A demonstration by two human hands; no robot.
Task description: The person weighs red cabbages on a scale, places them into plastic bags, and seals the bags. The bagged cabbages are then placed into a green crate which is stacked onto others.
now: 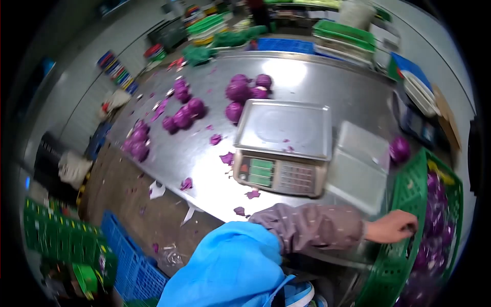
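My left hand (392, 227) reaches to the right, its fingers curled at the left rim of a green plastic crate (410, 192). Inside the crate are red cabbages (434, 210) that look wrapped in shiny clear film. A grey-brown sleeve covers the arm, beside a blue apron (232, 263). My right hand is out of view. Just left of the crate a single red cabbage (399, 150) lies on the steel table (204, 169). A digital scale (284, 146) with a bare metal pan stands on the table. Beside it is a pale, flat translucent sheet or tray (358, 166).
Several unwrapped red cabbages (238, 91) sit behind the scale and toward the table's left edge. Torn purple leaves are scattered about. Green crates (66, 233) and a blue crate (133, 261) stand at lower left. More crates (343, 37) line the back, where a person (260, 13) stands.
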